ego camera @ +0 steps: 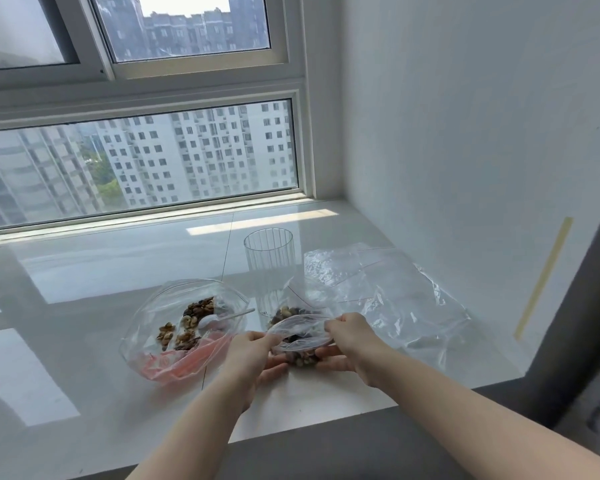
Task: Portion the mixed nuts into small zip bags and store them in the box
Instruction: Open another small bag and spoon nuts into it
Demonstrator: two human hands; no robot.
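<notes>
Nuts and bags on the sill

The big bag (pixel 184 327) of nuts (pixel 187 327) lies left, a spoon (pixel 222 318) in it; the small bag (pixel 300 336) sits right of it between both hands, the glass (pixel 268 251) behind, spare bags (pixel 378 285) farther right.

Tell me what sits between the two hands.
The small zip bag of nuts, its open mouth pinched by the left hand and right hand, in the head view.

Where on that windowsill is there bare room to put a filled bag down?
Bare sill lies between the window frame and the large nut bag, left of the clear ribbed cup. It is crowded right of the cup, where empty bags spread, and around both hands holding the small bag.
</notes>
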